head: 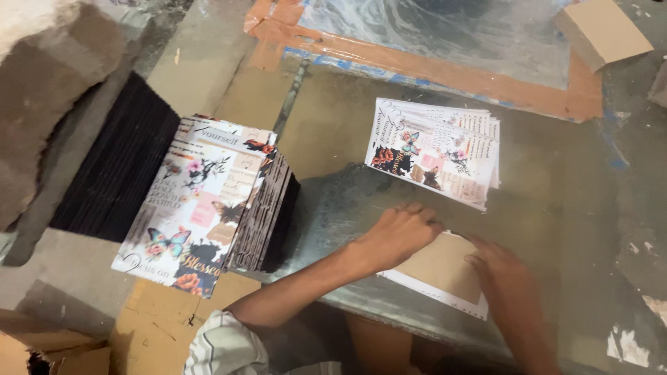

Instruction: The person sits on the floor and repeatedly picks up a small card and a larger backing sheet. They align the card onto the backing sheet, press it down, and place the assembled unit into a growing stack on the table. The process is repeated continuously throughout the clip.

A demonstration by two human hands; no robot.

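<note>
**Both hands pressing a brown board onto a white sheet**

A worn, glossy worktop fills the view, scuffed and patched, with a clear plastic sheet taped down along its far edge by brown tape and a cardboard box at the far right corner. Near the middle lies a brown board, flat on a white sheet whose near edge, with a row of small holes, sticks out from under it.

The left hand lies flat with fingers spread on the board's left corner, gripping nothing. The right hand is blurred; it rests on the board's right side, fingers extended and seemingly flat, also not closed on anything.

Just beyond the hands sits a small fanned pile of printed covers with flowers and butterflies. Well to the left stands a tall stack of finished covers in the same print, leaning slightly, with a row of black boards behind it.

As a judgement: the board could slide askew on the sheet if the two hands press unevenly, leaving crooked margins. The slick worktop would help that slip. The leaning stack on the left could also topple if an elbow or sleeve brushes it.
</note>
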